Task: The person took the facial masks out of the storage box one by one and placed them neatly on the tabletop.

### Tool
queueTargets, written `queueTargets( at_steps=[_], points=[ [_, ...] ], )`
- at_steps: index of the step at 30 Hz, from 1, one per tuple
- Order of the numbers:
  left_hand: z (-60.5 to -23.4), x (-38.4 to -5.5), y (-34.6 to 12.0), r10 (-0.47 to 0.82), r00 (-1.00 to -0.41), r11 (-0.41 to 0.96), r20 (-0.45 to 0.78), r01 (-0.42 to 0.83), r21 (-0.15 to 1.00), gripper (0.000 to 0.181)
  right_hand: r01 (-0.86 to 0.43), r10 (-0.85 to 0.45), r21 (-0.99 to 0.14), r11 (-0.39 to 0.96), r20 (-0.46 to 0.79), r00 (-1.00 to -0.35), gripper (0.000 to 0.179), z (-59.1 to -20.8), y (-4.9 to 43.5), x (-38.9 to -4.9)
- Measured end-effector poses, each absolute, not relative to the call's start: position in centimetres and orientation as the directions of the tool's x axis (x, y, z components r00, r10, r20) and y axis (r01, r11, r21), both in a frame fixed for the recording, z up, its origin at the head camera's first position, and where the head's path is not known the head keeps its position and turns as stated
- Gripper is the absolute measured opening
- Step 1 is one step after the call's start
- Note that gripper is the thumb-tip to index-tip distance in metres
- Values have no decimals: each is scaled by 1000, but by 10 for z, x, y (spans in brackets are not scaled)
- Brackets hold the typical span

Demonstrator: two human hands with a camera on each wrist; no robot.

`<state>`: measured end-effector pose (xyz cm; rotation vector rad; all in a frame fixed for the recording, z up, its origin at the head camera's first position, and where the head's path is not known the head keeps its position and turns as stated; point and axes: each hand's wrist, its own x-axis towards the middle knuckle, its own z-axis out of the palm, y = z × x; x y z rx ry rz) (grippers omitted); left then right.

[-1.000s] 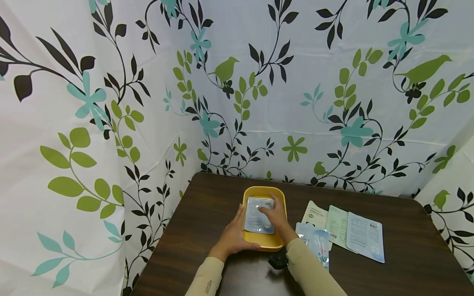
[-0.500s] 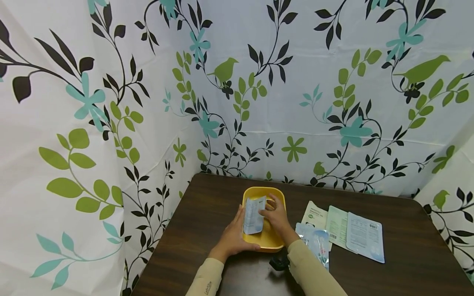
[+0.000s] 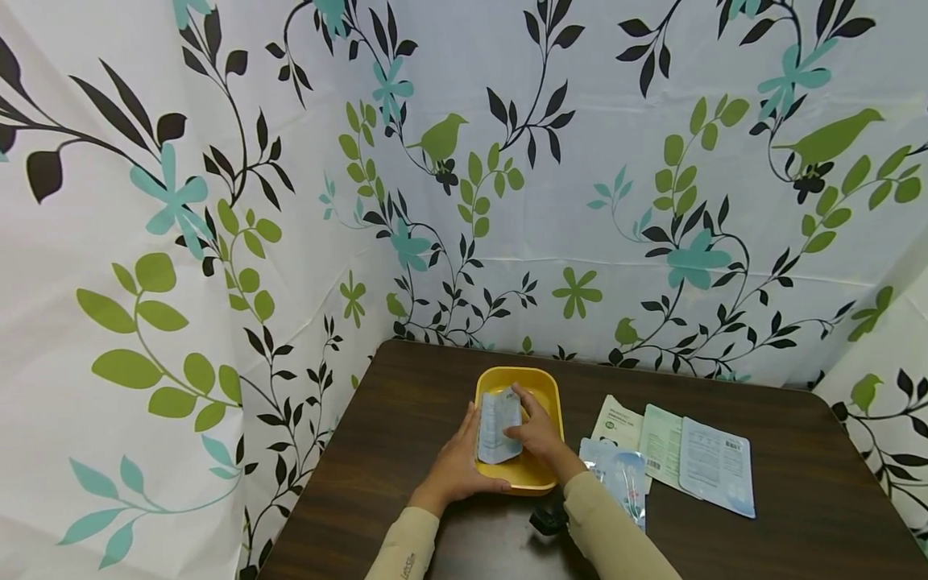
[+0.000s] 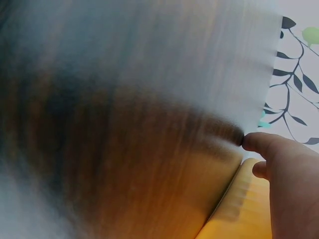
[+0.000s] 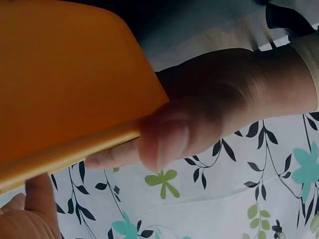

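A yellow tray (image 3: 532, 475) sits on the dark table, and inside it is a pale blue flat packet (image 3: 499, 427) with small print, leaning toward the tray's left side. My left hand (image 3: 455, 463) holds the tray at its near left, fingers along the left side and thumb by the front corner. My right hand (image 3: 538, 431) reaches over the right rim and grips the packet's right edge, index finger near the top corner and thumb lower down. The left wrist view has the left hand (image 4: 294, 174) against the yellow tray wall (image 4: 244, 214). In the right wrist view the tray (image 5: 70, 74) looms large.
To the right, on the wood-grain table (image 3: 790, 475), lie a cream packet (image 3: 616, 419), a green packet (image 3: 661, 447), a light blue packet (image 3: 716, 463) and a shiny blue pouch (image 3: 615, 471). A black object (image 3: 548, 517) is beside the right wrist. A patterned curtain (image 3: 580, 201) hangs behind.
The packet lay flat in the tray, then its right edge came up and it shifted left; now it leans, looking narrower. The right hand has changed its finger placement. The left hand stays on the tray.
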<state>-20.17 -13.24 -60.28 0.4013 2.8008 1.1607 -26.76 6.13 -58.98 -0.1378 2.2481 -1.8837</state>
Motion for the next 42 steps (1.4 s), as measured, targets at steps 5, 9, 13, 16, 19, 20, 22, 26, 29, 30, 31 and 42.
queueTargets(
  at_steps=[5, 9, 13, 16, 19, 20, 22, 26, 29, 30, 31, 42],
  points=[
    [-602, -201, -132, 267, -963, 680, 22, 205, 704, 141, 83, -137, -961, 263, -123, -983, 85, -592, 61, -267],
    [-601, -200, -132, 263, -964, 678, 22, 201, 708, 141, 100, -111, -959, 266, -134, -985, 81, -591, 60, -266],
    [-600, -199, -131, 259, -966, 681, 12, 192, 706, 139, 133, -87, -961, 244, -158, -983, 81, -589, 60, -265],
    [-600, -199, -130, 260, -966, 679, 11, 191, 709, 138, 144, -72, -958, 247, -166, -984, 80, -587, 60, -264],
    [-600, -199, -130, 261, -965, 674, 16, 194, 713, 139, 135, -75, -962, 235, -157, -985, 80, -586, 61, -264],
    [-600, -199, -130, 260, -966, 675, 15, 193, 712, 140, 133, -77, -965, 228, -154, -985, 80, -586, 61, -264],
    [-600, -200, -131, 258, -966, 681, 14, 192, 706, 140, 126, -82, -969, 214, -146, -986, 80, -585, 61, -263],
    [-601, -199, -131, 251, -968, 693, 3, 182, 698, 140, 122, -80, -975, 187, -139, -987, 80, -582, 63, -263],
    [-601, -199, -131, 251, -968, 691, 5, 182, 699, 139, 114, -76, -981, 157, -127, -989, 81, -580, 64, -262],
    [-602, -199, -131, 254, -967, 690, 8, 187, 700, 140, 111, -75, -983, 149, -123, -990, 81, -580, 64, -261],
    [-602, -199, -131, 257, -966, 688, 14, 193, 699, 140, 110, -71, -984, 140, -121, -990, 81, -579, 65, -261],
    [-601, -199, -131, 252, -968, 686, 14, 189, 702, 142, 12, -37, -989, 148, -18, -999, 79, -555, 85, -263]
  ],
)
